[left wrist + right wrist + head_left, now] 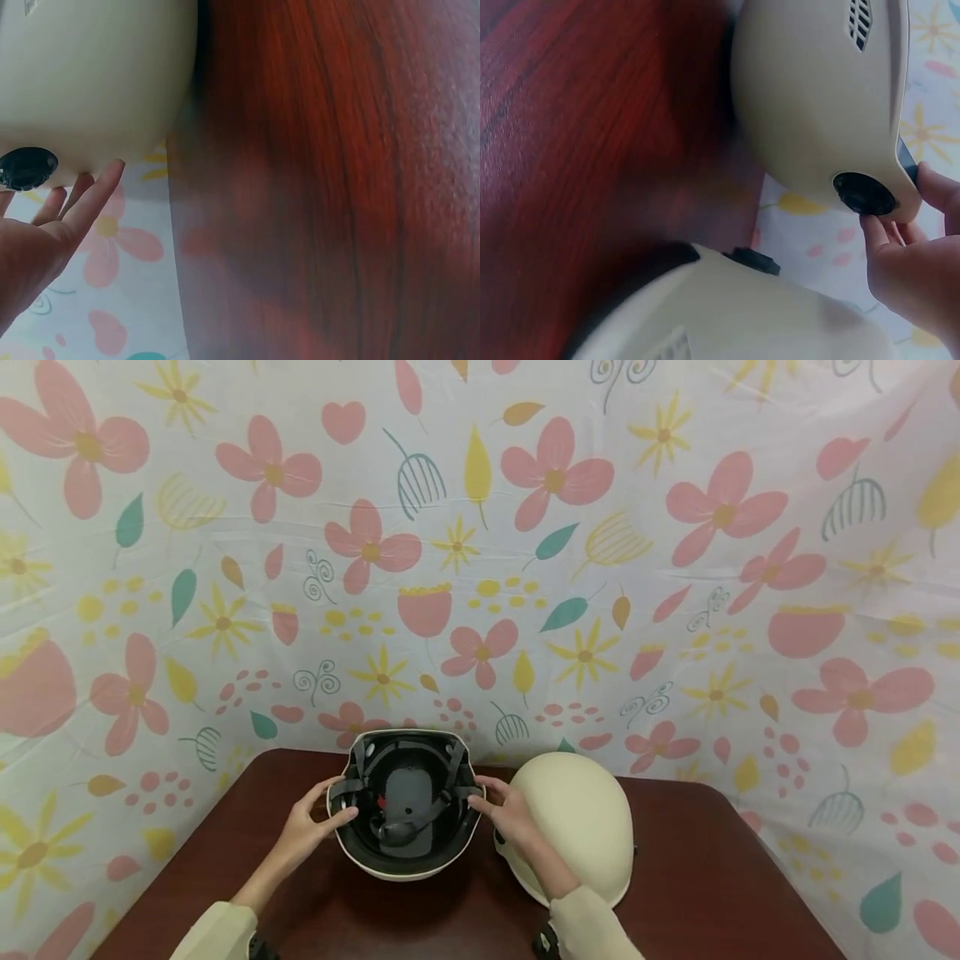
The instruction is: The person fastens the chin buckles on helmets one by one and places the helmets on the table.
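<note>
A cream helmet (pixel 407 789) is tipped so that its black padded inside and dark straps (pixel 427 820) face me. My left hand (pixel 310 820) grips its left rim, thumb over the edge and fingers along the outer shell. On the opposite rim, my right hand (pixel 510 814) pinches the edge beside a strap. Both wrist views show a round black knob on the shell, the left one (pixel 28 168) and the right one (pixel 864 193), close to the fingers. A second cream helmet (pixel 577 827) sits dome up just right of my right hand, partly behind that forearm.
Beneath the helmets is a dark reddish-brown wooden table (pixel 697 877). A white curtain (pixel 480 552) printed with flowers and leaves hangs behind its far edge. The second helmet stands close beside my right forearm.
</note>
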`<control>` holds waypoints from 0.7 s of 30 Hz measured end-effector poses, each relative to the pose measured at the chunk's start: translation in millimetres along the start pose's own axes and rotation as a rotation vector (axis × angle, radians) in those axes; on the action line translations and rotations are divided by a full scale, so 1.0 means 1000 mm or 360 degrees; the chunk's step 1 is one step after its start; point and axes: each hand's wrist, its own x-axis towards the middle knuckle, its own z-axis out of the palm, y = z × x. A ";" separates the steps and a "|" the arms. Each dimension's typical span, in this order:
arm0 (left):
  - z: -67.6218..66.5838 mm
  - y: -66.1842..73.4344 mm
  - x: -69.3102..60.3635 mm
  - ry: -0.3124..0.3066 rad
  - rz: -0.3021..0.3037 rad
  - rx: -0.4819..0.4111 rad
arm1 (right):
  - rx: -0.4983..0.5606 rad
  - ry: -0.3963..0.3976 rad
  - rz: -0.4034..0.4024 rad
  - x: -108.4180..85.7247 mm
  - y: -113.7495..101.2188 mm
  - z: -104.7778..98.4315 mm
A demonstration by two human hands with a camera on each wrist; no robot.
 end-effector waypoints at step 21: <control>-0.022 0.004 -0.001 -0.0009 0.0178 -0.0003 | 0.0131 -0.0027 -0.0092 0.001 0.035 0.031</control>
